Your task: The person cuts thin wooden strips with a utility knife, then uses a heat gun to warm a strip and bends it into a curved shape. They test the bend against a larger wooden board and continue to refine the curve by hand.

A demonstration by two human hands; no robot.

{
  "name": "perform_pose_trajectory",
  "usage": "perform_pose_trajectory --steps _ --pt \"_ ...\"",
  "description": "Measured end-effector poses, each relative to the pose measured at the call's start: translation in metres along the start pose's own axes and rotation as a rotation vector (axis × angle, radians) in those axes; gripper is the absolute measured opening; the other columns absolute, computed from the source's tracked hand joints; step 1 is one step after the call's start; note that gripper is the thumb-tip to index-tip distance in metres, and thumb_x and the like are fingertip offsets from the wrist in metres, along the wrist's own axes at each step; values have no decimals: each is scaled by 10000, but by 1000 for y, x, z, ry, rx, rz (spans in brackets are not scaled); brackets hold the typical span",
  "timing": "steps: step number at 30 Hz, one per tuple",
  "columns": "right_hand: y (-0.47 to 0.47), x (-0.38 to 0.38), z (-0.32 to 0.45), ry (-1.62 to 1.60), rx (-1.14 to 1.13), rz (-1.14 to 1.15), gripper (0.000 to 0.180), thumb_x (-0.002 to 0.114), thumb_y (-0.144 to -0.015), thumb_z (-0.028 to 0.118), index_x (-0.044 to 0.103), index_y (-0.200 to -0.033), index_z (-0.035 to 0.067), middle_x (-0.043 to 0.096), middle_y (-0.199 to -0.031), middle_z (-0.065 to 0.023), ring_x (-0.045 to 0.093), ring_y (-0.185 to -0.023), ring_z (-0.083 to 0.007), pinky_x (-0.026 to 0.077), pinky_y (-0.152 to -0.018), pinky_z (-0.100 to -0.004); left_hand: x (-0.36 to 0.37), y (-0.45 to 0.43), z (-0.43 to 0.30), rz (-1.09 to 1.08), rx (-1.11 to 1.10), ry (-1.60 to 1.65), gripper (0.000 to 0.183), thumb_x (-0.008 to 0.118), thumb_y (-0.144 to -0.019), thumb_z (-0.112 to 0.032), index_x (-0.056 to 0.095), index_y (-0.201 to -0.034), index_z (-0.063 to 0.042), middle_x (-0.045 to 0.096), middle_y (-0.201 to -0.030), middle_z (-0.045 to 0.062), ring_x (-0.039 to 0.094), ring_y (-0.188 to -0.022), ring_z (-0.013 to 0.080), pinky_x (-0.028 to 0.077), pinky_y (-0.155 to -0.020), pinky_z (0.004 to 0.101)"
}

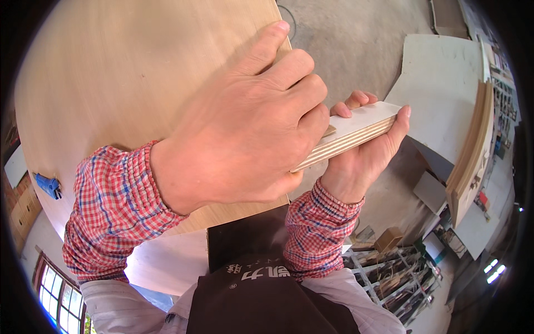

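Observation:
My right hand holds a narrow plywood block with a white face and layered edges, fingers on its far side and thumb at its right end. My left hand lies over the block's left end, its fingers curled round something mostly hidden. A small tan edge shows between those fingers and the white face; I cannot tell what it belongs to. Beneath my left hand is a large wood-faced panel, and its right edge passes under my fingers.
A blue tool lies at the panel's left side. To the right stand pale boards and a stack of long curved-looking wooden strips. A metal rack with offcuts and a small cardboard-coloured box are at lower right.

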State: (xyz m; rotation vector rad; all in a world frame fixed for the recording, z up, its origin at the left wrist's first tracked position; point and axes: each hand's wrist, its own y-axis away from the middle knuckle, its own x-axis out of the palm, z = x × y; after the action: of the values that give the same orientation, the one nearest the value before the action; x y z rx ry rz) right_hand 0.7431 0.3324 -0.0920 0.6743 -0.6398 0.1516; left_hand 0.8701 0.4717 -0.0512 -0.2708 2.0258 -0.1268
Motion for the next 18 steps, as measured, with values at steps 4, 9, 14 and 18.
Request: perform_pose_trajectory --steps 4,9,14,18 --pt "-2 -2 3 10 -9 41 400 636 -947 457 509 -1001 81 597 -924 -69 595 -852 -214 501 -587 -380 -4 1 0 46 8 -4 402 775 -590 -259 621 -891 -41 569 -996 82 567 -1086 307 333 -1133 573" --pt "-16 -20 27 122 -62 95 465 534 -977 526 550 -1063 70 616 -969 -74 608 -903 -228 516 -618 -385 -17 0 9 -82 46 145 499 739 -692 -383 630 -995 -2 584 -1042 112 565 -1076 330 385 -1076 545" --pt "14 -50 48 617 233 237 607 401 -1016 573 536 -1300 54 640 -1054 -93 641 -905 -214 535 -669 -355 -19 -39 41 -134 82 14 303 647 -828 -319 648 -831 -16 630 -794 159 617 -763 338 500 -726 447" --pt "58 -47 32 1159 382 701 662 367 -1046 526 452 -1429 -8 639 -1038 -104 618 -865 -189 508 -743 -344 -15 -48 44 -32 88 -134 407 582 -899 -308 655 -607 -33 617 -568 168 615 -523 347 488 -523 431"
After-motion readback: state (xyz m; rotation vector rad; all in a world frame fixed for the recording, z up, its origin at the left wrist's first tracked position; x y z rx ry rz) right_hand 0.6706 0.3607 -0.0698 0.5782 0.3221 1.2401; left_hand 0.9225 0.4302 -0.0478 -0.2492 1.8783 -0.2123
